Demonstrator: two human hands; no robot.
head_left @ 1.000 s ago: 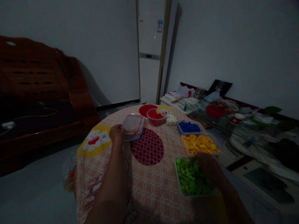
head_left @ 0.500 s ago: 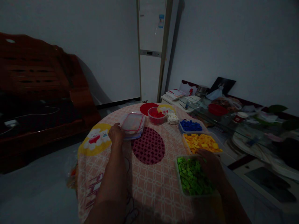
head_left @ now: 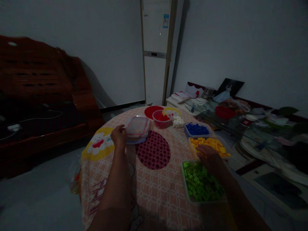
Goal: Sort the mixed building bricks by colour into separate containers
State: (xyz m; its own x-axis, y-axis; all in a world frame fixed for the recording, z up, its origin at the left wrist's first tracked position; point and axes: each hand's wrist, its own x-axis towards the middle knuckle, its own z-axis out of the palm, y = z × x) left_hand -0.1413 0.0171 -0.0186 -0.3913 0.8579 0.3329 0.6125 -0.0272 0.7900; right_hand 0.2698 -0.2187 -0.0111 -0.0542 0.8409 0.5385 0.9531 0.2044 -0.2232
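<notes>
On the table's left side, my left hand (head_left: 118,136) rests beside a stack of clear plastic lids (head_left: 137,126) with red and blue rims. Its fingers are loosely bent and apart, with nothing visible in them. My right hand (head_left: 209,156) reaches over the near edge of a clear box of yellow building blocks (head_left: 218,147). Its fingers point down at the blocks, a little apart from the thumb, and I see nothing held. Under the right forearm stands a clear box of green building blocks (head_left: 198,183).
Beyond the yellow box is a box of blue blocks (head_left: 197,129). Farther back are a pile of white pieces (head_left: 178,122), a round tub of red pieces (head_left: 161,123) and a red lid (head_left: 151,112). A cluttered glass table (head_left: 209,110) stands at right, a wooden bench (head_left: 40,77) at left.
My right hand has moved slightly left, its fingers now over the yellow box's near left part. My left hand has shifted a little, staying beside the lids.
</notes>
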